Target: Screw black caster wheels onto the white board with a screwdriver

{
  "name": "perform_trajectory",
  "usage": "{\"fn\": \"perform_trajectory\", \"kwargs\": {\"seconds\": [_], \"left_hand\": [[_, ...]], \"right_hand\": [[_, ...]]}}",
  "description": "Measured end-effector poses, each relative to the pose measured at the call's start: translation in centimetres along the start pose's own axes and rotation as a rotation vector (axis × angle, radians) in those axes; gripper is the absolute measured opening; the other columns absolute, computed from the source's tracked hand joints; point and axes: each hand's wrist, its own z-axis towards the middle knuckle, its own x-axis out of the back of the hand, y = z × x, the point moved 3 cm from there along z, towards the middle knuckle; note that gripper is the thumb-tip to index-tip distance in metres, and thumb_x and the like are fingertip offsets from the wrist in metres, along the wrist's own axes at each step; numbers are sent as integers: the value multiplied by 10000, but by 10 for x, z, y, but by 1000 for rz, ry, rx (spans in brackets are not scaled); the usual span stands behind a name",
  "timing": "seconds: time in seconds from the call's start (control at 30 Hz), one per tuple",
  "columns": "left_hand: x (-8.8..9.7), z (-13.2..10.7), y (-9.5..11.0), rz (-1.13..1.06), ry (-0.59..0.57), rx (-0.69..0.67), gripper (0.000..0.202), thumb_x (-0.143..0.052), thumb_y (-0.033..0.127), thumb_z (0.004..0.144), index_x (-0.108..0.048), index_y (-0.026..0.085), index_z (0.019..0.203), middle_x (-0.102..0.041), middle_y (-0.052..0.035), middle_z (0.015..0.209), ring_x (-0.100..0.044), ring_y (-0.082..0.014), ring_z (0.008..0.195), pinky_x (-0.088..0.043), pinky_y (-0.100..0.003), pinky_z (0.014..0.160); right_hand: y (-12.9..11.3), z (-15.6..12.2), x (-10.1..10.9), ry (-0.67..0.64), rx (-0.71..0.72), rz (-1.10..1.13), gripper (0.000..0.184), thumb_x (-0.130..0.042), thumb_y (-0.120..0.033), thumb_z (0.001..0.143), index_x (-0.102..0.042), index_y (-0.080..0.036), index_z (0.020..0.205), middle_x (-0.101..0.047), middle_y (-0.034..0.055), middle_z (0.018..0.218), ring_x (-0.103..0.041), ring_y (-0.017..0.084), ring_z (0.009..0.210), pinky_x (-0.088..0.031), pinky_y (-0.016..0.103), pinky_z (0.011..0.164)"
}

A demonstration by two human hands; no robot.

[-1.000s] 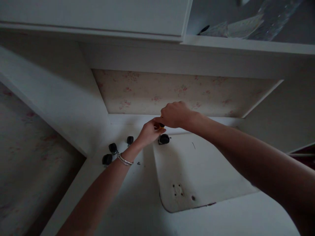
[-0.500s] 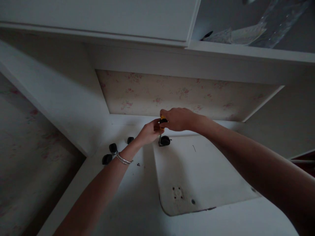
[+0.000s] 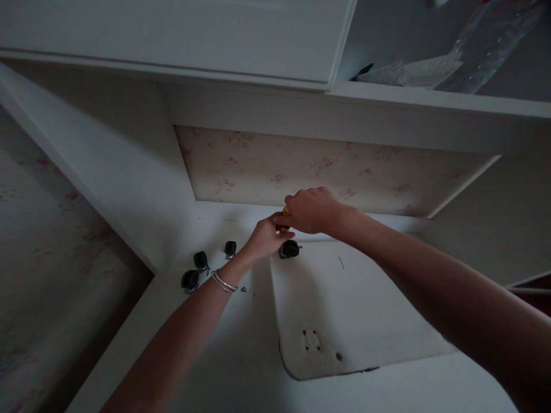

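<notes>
A yellow and black screwdriver [image 3: 286, 213] stands over a black caster wheel [image 3: 290, 248] at the far left corner of a white board [image 3: 344, 298]. My right hand [image 3: 313, 210] is wrapped round the top of its handle. Lower down, my left hand [image 3: 267, 235] pinches the same tool, with a bracelet [image 3: 224, 282] on that wrist. Fingers hide most of the screwdriver, and its tip is out of sight. Near the board's front corner is a square mount mark [image 3: 311, 340] with dark screw holes.
Three loose casters, one of them at the far side [image 3: 230, 248], lie left of the board on the white surface. Small screws [image 3: 243, 289] lie near my left wrist. Overhead is a white cabinet [image 3: 172, 40] with plastic wrapping [image 3: 495, 46] on its open shelf.
My right hand has turned slightly round the screwdriver handle, and my left fingers have shifted on it. The view has moved a little; the board and casters stay in place.
</notes>
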Motion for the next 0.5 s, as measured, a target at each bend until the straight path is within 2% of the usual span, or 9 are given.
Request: {"fn": "perform_trajectory", "kwargs": {"seconds": [0.1, 0.2, 0.3, 0.4, 0.5], "left_hand": [[1, 1, -2, -31, 4, 21, 258, -686, 163, 714, -620, 164, 963, -688, -29, 861, -643, -156, 763, -502, -251, 698], [5, -2, 2, -79, -16, 32, 361, -698, 161, 709, -605, 168, 1058, -694, -37, 911, -656, -162, 818, -512, -260, 736], [10, -11, 4, -120, -7, 63, 457, -714, 206, 725, -571, 160, 1156, -693, -77, 991, -668, -172, 879, -524, -286, 790], [24, -29, -2, -109, 117, 127, 412, -659, 298, 797, -563, 148, 1169, -670, -106, 1056, -654, -176, 946, -510, -318, 870], [45, -63, -13, -62, 272, 209, 363, -613, 360, 833, -582, 160, 1134, -657, -101, 1073, -634, -180, 989, -478, -337, 934]], "right_hand": [[2, 1, -2, 44, -13, -4, 632, -360, -637, 907, -658, -126, 1129, -696, 237, 1041, -650, 368, 1020, -458, 427, 788], [5, -2, -6, 35, 67, 65, 555, -438, -585, 882, -584, -171, 1221, -711, 191, 1022, -676, 348, 924, -474, 410, 717], [5, -6, -6, 61, 119, 61, 478, -461, -532, 877, -591, -192, 1188, -717, 175, 999, -683, 348, 884, -478, 410, 682], [3, -7, -4, 103, 109, 0, 521, -447, -588, 876, -632, -169, 1123, -717, 188, 956, -684, 367, 885, -480, 429, 692], [3, -5, -3, 116, 84, -22, 611, -418, -665, 863, -656, -147, 1082, -712, 206, 945, -679, 374, 914, -478, 434, 718]]}}
